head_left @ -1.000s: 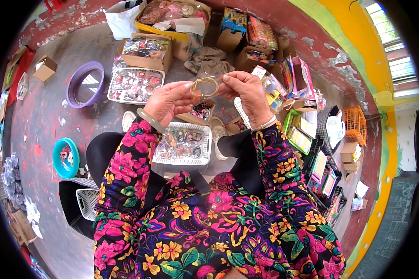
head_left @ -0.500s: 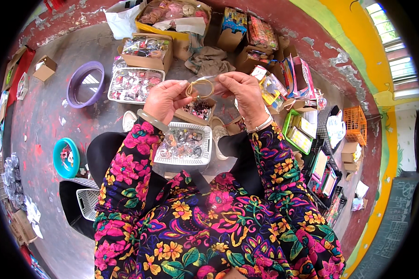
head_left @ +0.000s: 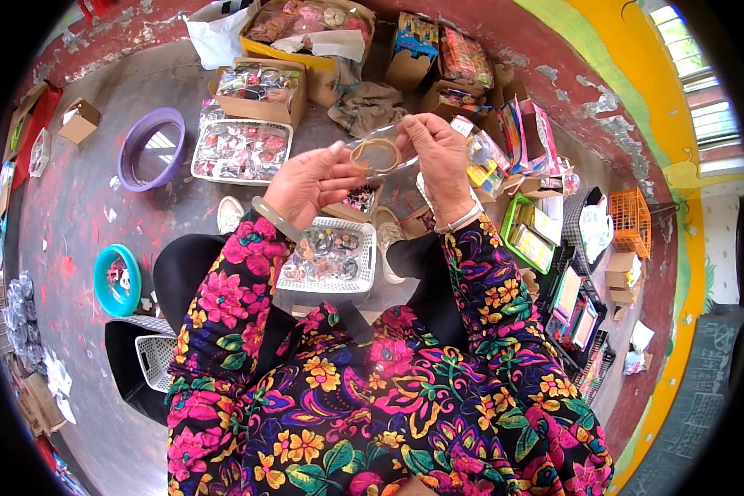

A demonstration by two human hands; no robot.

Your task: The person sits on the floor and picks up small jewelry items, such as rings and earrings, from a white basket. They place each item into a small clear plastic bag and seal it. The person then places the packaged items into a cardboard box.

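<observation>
the floor (head_left: 99,215) is grey with red paint marks, and lots of boxes and trays sit all around on it. a white basket (head_left: 326,281) rests on the person's lap, full of small packed trinkets, and a white tray (head_left: 202,157) of more packets lies farther out, next to a purple bowl (head_left: 132,157). a teal bowl (head_left: 103,277) sits off to the left. up above the basket, the left hand (head_left: 306,183) and the right hand (head_left: 438,157) are held close together. both pinch a small clear plastic bag (head_left: 380,153), one at each end, so each hand is closed on it. a gold ring-shaped bangle (head_left: 374,155) sits inside the bag, in the middle between the two hands. it looks thin, round and shiny yellow, and the bag looks soft and crinkly. it seems the step now is getting the bangle settled in its bag. the next move likely needs a gentle pull with the fingertips, keeping the bag flat so the bangle does not slip out the open side. i cannot tell which side of the bag is open.
</observation>
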